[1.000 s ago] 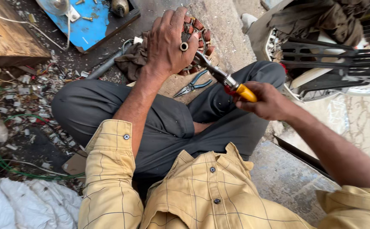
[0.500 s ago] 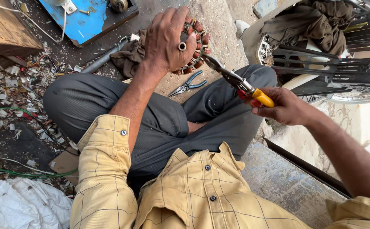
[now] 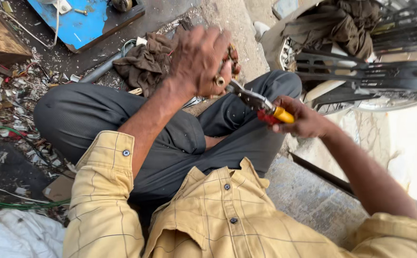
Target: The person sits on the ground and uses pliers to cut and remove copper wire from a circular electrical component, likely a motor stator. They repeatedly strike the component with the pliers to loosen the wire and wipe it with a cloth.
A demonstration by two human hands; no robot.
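My left hand is closed around a round motor part with copper-coloured windings, held up over my crossed legs; the hand hides most of it. My right hand grips pliers with red and yellow handles. The metal jaws of the pliers reach up and left to the underside of the wound part, just below my left fingers. A ring shows on one left finger.
A brown rag lies on the ground past my knees beside a metal pipe. A blue board sits at the back left. Scraps and wire bits litter the left. A black fan grille stands at the right.
My left hand has turned over the wound part and now covers it. The pliers' jaws have closed in on the part's underside. The second pair of pliers on the ground is now hidden.
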